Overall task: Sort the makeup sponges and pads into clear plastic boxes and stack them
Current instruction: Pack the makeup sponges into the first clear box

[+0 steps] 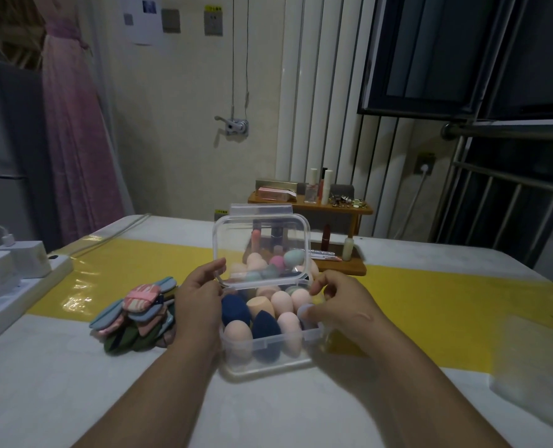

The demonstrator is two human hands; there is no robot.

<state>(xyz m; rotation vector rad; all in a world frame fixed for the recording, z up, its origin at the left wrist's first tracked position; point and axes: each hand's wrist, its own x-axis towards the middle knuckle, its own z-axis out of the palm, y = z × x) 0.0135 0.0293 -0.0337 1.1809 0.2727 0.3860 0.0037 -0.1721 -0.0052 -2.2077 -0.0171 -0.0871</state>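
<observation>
A pile of makeup pads (pixel 136 315) lies on the table (pixel 74 383) just beside the left hand (pixel 200 295), which pinches the near-left corner of the raised lid (pixel 262 240). The clear plastic box (pixel 270 343) beneath it holds pink and navy makeup sponges (pixel 266 328). The right hand (pixel 339 305) curls at the lid's right corner with its thumb at the box rim. Whether it actually grips cannot be told.

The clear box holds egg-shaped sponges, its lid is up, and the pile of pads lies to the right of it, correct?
Not quite: in the head view the pile of pads lies to the left of the clear box, not the right. The box does hold egg-shaped sponges, and its lid is up.
</observation>
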